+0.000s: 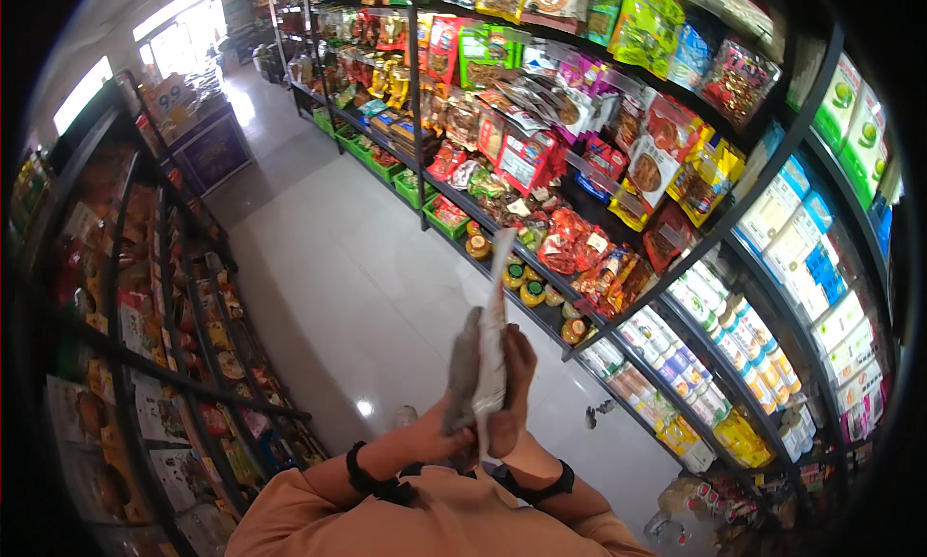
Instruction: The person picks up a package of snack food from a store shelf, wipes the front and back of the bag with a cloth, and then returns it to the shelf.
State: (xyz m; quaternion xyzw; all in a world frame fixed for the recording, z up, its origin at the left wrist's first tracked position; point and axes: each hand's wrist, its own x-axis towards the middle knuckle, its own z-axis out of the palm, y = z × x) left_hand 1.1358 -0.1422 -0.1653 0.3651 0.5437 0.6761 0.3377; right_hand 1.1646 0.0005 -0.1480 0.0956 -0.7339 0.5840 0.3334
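Note:
In front of my chest, a thin whitish packet [492, 349] stands upright, seen nearly edge-on. My right hand [519, 374] grips it from the right side, the fingers curled along its face. On the other side a grey cloth [463, 369] lies flat against the packet, held by my left hand [449, 433]. The cloth covers most of the left fingers. The packet's front is turned away, so its contents cannot be made out.
A long black shelf rack [420, 94] full of bagged snacks runs along the right, with green baskets [446, 216] and yellow-lidded jars [532, 292] low down. White bottles and packs fill the near-right shelves [710, 301]. Another stocked rack [174, 296] borders the aisle floor [333, 267] on the left.

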